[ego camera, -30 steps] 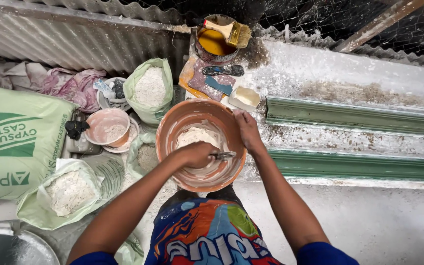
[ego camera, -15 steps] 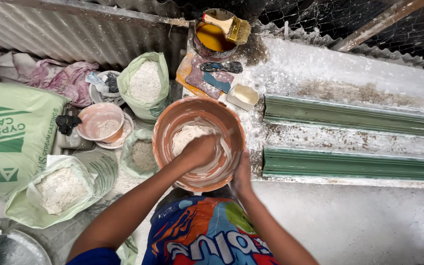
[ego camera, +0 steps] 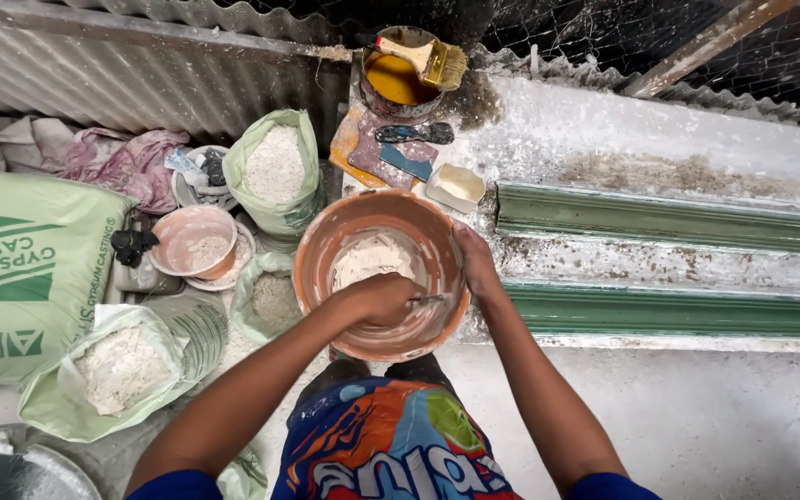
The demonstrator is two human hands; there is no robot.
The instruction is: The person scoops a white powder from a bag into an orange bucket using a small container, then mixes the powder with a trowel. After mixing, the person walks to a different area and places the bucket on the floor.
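Observation:
A terracotta-coloured bowl (ego camera: 321,252) with white plaster mix inside rests at the edge of the dusty bench, above my lap. My left hand (ego camera: 377,298) is inside the bowl, closed around a metal stirring tool (ego camera: 426,299) whose end pokes out to the right. My right hand (ego camera: 476,261) grips the bowl's right rim and steadies it. Both forearms reach in from the bottom of the view.
Two long green moulds (ego camera: 668,218) lie on the bench at right. Behind the bowl sit a small white tub (ego camera: 456,188), trowels (ego camera: 407,148) and a tin with a brush (ego camera: 423,58). Open bags of white powder (ego camera: 275,167), a smaller bowl (ego camera: 198,243) and a green sack (ego camera: 20,268) crowd the left.
My right hand moved from the far rim, briefly down to the near right rim, then to the bowl's right side. My left hand keeps stirring inside the bowl.

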